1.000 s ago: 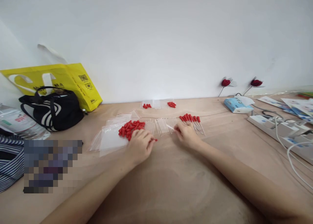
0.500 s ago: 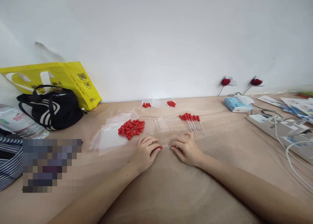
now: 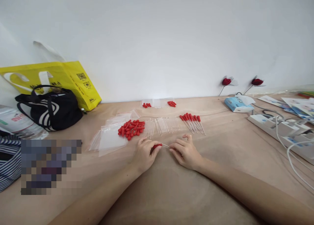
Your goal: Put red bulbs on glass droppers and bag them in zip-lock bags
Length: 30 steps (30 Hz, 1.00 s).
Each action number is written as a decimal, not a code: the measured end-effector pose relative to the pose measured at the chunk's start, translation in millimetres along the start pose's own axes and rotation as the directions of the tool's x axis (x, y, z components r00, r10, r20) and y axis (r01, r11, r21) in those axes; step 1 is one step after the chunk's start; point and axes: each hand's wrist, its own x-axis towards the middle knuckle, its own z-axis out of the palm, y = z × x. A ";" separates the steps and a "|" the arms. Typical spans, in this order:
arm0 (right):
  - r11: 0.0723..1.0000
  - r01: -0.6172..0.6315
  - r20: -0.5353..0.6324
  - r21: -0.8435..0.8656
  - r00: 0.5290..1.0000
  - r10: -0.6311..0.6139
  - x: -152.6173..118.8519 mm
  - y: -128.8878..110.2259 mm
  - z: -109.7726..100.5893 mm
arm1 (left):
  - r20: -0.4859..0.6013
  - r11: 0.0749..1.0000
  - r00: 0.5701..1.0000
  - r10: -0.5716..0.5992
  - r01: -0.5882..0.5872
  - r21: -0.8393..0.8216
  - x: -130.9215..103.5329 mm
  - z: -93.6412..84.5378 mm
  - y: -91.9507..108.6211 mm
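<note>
Tabletop (image 3: 162, 192) of light brown colour, viewed from the head camera, with two bare arms entering from the lower edge of the frame. Just below the centre, the left hand (image 3: 146, 155) pinches a red bulb (image 3: 157, 146) between thumb and fingers, the bulb's narrow end pointing right. The right hand (image 3: 186, 153) faces it, thumb and fingertips closed on the far end of a thin clear tube (image 3: 165, 146), one finger raised and bent. The tube spans the gap between the hands and meets the bulb; how deeply it sits there cannot be told. Above the hands, from left to right: flat clear bags (image 3: 109, 145); a heap of red bulbs (image 3: 131, 129), partly on the bags; a row of loose tubes (image 3: 168, 125), lying side by side; and a fan of red-capped tubes (image 3: 192, 122), bulbs uppermost. At upper centre, near the wall (image 3: 157, 45), two small groups of red bulbs lie with a clear bag (image 3: 157, 103). Left of frame: yellow bag (image 3: 85, 87), black bag (image 3: 70, 107), plastic bottle (image 3: 18, 122) and striped cloth (image 3: 8, 167). Right of frame: tissue pack (image 3: 235, 104), power strip (image 3: 274, 133) and, above them, two red flowers (image 3: 226, 81).
</note>
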 end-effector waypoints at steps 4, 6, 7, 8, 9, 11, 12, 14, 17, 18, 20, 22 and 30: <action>0.999 0.041 -0.020 0.002 0.999 -0.041 0.2 -3.4 1.2 | -0.007 0.998 0.999 -0.046 0.046 -0.044 0.8 -0.6 1.7; 0.997 0.074 -0.016 -0.008 0.997 -0.074 0.5 -2.1 1.1 | 0.001 0.997 0.999 -0.045 0.045 -0.065 0.7 -1.6 2.5; 0.995 0.096 -0.013 -0.013 0.995 -0.096 0.7 -0.7 0.8 | 0.012 0.997 0.999 -0.037 0.038 -0.074 0.6 -2.2 2.9; 0.993 0.117 -0.010 -0.021 0.993 -0.117 0.9 0.9 0.3 | 0.028 0.996 0.999 -0.025 0.027 -0.081 0.5 -2.8 3.3; 0.990 0.138 -0.008 -0.030 0.990 -0.138 1.1 2.7 -0.3 | 0.044 0.997 0.999 -0.007 0.010 -0.083 0.3 -3.4 3.8; 0.984 0.171 -0.008 -0.052 0.985 -0.172 1.6 6.0 -1.8 | 0.066 0.997 0.997 0.041 -0.036 -0.074 -0.3 -4.6 4.9; 0.981 0.184 -0.009 -0.065 0.983 -0.185 1.9 7.1 -2.5 | 0.069 0.996 0.995 0.066 -0.062 -0.065 -0.6 -5.1 5.6; 0.974 0.207 -0.016 -0.092 0.978 -0.209 2.4 8.3 -3.6 | 0.067 0.992 0.991 0.120 -0.117 -0.040 -1.5 -5.6 7.0; 0.964 0.238 -0.047 -0.118 0.969 -0.245 3.2 7.6 -4.3 | 0.046 0.979 0.978 0.201 -0.202 0.004 -2.8 -4.7 8.9; 0.962 0.245 -0.058 -0.122 0.966 -0.254 3.4 7.1 -4.3 | 0.033 0.973 0.973 0.230 -0.230 0.016 -3.2 -4.1 9.3; 0.960 0.253 -0.075 -0.121 0.962 -0.263 3.9 5.8 -4.0 | 0.005 0.960 0.961 0.276 -0.276 0.035 -3.9 -2.5 9.7; 0.960 0.255 -0.081 -0.114 0.961 -0.264 4.4 4.6 -3.3 | -0.007 0.951 0.952 0.306 -0.305 0.043 -4.5 -0.7 9.5; 0.969 0.237 -0.038 -0.064 0.970 -0.240 6.4 4.6 0.5 | 0.012 0.959 0.959 0.283 -0.283 0.009 -2.4 2.1 7.9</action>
